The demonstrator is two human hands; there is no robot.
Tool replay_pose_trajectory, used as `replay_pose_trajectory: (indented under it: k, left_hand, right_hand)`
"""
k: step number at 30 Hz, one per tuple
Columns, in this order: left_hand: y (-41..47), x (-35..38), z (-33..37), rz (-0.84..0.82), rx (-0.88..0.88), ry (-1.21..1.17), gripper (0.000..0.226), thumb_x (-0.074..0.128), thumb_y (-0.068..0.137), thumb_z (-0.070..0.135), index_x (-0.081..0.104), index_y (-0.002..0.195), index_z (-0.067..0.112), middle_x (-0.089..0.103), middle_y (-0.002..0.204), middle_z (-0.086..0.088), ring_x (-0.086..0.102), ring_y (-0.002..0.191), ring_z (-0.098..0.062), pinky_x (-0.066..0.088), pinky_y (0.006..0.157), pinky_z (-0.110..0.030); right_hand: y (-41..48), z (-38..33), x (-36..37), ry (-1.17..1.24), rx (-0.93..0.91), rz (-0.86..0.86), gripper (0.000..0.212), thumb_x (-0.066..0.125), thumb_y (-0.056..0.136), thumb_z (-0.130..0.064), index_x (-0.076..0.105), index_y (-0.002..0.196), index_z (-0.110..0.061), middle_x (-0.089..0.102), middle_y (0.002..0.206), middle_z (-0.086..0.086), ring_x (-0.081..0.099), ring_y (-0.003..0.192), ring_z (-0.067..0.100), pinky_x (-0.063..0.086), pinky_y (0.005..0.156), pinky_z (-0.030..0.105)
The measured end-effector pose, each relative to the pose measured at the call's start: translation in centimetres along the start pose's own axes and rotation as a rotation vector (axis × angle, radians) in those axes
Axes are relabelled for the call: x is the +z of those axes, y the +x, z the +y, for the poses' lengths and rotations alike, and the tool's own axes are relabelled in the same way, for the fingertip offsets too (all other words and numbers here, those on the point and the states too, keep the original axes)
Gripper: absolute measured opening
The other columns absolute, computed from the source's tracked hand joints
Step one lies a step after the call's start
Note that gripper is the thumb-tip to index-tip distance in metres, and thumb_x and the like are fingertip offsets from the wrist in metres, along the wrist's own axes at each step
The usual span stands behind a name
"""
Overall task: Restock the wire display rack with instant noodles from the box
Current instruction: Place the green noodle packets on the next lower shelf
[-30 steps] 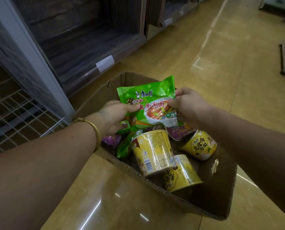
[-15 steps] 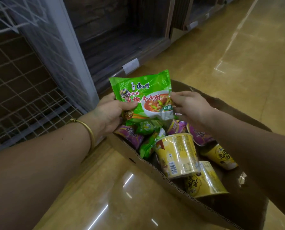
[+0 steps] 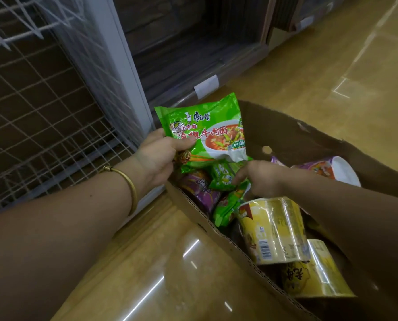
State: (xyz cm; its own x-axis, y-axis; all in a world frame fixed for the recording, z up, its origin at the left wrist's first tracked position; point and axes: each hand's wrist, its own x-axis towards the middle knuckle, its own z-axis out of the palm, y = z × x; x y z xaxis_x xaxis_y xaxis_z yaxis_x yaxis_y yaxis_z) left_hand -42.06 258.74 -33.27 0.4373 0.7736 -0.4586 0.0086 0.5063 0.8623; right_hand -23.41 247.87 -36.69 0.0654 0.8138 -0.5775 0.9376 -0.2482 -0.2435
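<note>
My left hand (image 3: 156, 156) grips a green instant noodle packet (image 3: 207, 126) by its left edge, holding it upright above the near-left corner of the open cardboard box (image 3: 286, 135). My right hand (image 3: 260, 179) is down inside the box, its curled fingertips on a second green packet (image 3: 222, 177); I cannot tell whether it grips it. The white wire display rack (image 3: 42, 112) stands to the left, its lower shelf bare. More noodles lie in the box: two yellow cups (image 3: 274, 230), purple packets (image 3: 200, 188) and a purple bowl (image 3: 327, 167).
A white upright post (image 3: 124, 66) edges the rack beside the box. Dark wooden shelving (image 3: 193, 49) with a white price tag (image 3: 206, 86) runs behind. The box sits on a glossy tan tile floor (image 3: 309, 72).
My right hand let go of the green packet and dropped into the box onto another green packet. My left hand alone now holds the first packet. The view has swung toward the rack.
</note>
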Motion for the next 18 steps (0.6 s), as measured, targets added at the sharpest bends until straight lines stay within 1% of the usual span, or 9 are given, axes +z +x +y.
replay_pose_trajectory:
  k: [2, 4, 8, 10, 11, 13, 14, 16, 18]
  left_hand:
    - [0.1, -0.1, 0.2, -0.005, 0.005, -0.009, 0.040, 0.065, 0.083, -0.008, 0.062, 0.122, 0.000, 0.071, 0.112, -0.019, 0.071, 0.100, -0.034, 0.059, 0.084, -0.048]
    - [0.1, 0.0, 0.2, -0.005, 0.007, -0.016, 0.037, 0.065, 0.083, -0.009, 0.063, 0.119, -0.001, 0.072, 0.111, -0.019, 0.071, 0.099, -0.034, 0.059, 0.083, -0.047]
    - [0.1, 0.4, 0.0, -0.015, -0.015, -0.016, 0.034, 0.065, 0.083, -0.009, 0.063, 0.116, 0.000, 0.072, 0.109, -0.020, 0.073, 0.088, -0.029, 0.062, 0.072, -0.043]
    - [0.1, 0.4, -0.2, -0.006, -0.030, -0.010, 0.036, 0.065, 0.083, -0.009, 0.062, 0.119, -0.001, 0.072, 0.110, -0.020, 0.073, 0.093, -0.031, 0.062, 0.072, -0.042]
    - [0.1, 0.4, -0.2, -0.005, -0.036, -0.007, 0.037, 0.065, 0.084, -0.009, 0.062, 0.120, -0.002, 0.072, 0.110, -0.020, 0.072, 0.095, -0.031, 0.062, 0.071, -0.042]
    - [0.1, 0.3, -0.3, -0.011, -0.048, 0.010, 0.038, 0.064, 0.085, -0.008, 0.062, 0.122, 0.000, 0.072, 0.111, -0.018, 0.072, 0.097, -0.030, 0.062, 0.070, -0.040]
    - [0.2, 0.1, -0.3, -0.014, -0.052, 0.024, 0.038, 0.064, 0.085, -0.007, 0.061, 0.122, 0.000, 0.072, 0.111, -0.018, 0.072, 0.097, -0.030, 0.062, 0.070, -0.038]
    - [0.3, -0.1, -0.2, -0.012, -0.054, 0.046, 0.039, 0.065, 0.085, -0.007, 0.061, 0.123, 0.001, 0.073, 0.110, -0.017, 0.072, 0.097, -0.030, 0.062, 0.073, -0.038]
    - [0.5, -0.3, -0.2, 0.003, -0.054, 0.056, 0.039, 0.065, 0.084, -0.007, 0.061, 0.122, 0.001, 0.073, 0.110, -0.016, 0.072, 0.097, -0.029, 0.062, 0.073, -0.038]
  right_hand:
    - [0.6, -0.4, -0.3, -0.094, -0.057, -0.071, 0.051, 0.070, 0.089, -0.015, 0.058, 0.138, -0.024, 0.054, 0.144, 0.003, 0.053, 0.128, 0.022, 0.043, 0.102, 0.025]
    - [1.2, -0.9, -0.2, -0.181, -0.103, -0.121, 0.053, 0.070, 0.089, -0.016, 0.057, 0.139, -0.025, 0.055, 0.143, 0.002, 0.053, 0.128, 0.022, 0.042, 0.100, 0.024]
    - [3.1, -1.0, 0.9, -0.269, -0.140, -0.173, 0.056, 0.072, 0.087, -0.017, 0.055, 0.139, -0.028, 0.055, 0.142, 0.003, 0.053, 0.126, 0.025, 0.043, 0.099, 0.026]
    - [3.4, -1.2, 1.9, -0.382, -0.152, -0.224, 0.065, 0.077, 0.084, -0.028, 0.050, 0.143, -0.028, 0.053, 0.141, 0.003, 0.051, 0.127, 0.029, 0.046, 0.101, 0.032]
    - [3.4, -1.4, 2.6, -0.464, -0.154, -0.252, 0.072, 0.079, 0.081, -0.034, 0.047, 0.145, -0.028, 0.052, 0.142, 0.003, 0.047, 0.130, 0.031, 0.045, 0.103, 0.038]
    - [3.1, -1.7, 3.5, -0.580, -0.141, -0.270, 0.079, 0.081, 0.078, -0.038, 0.043, 0.148, -0.029, 0.048, 0.144, 0.003, 0.037, 0.135, 0.035, 0.041, 0.104, 0.048]
    - [3.0, -1.8, 3.7, -0.600, -0.136, -0.252, 0.078, 0.081, 0.079, -0.038, 0.044, 0.147, -0.028, 0.048, 0.143, 0.003, 0.036, 0.135, 0.035, 0.042, 0.102, 0.049]
    - [3.0, -1.7, 3.8, -0.592, -0.127, -0.197, 0.069, 0.078, 0.082, -0.038, 0.048, 0.143, -0.026, 0.051, 0.141, 0.003, 0.043, 0.132, 0.031, 0.044, 0.099, 0.044]
    - [2.7, -1.5, 3.6, -0.569, -0.120, -0.135, 0.059, 0.074, 0.085, -0.038, 0.053, 0.139, -0.026, 0.054, 0.138, 0.003, 0.044, 0.130, 0.030, 0.044, 0.098, 0.040]
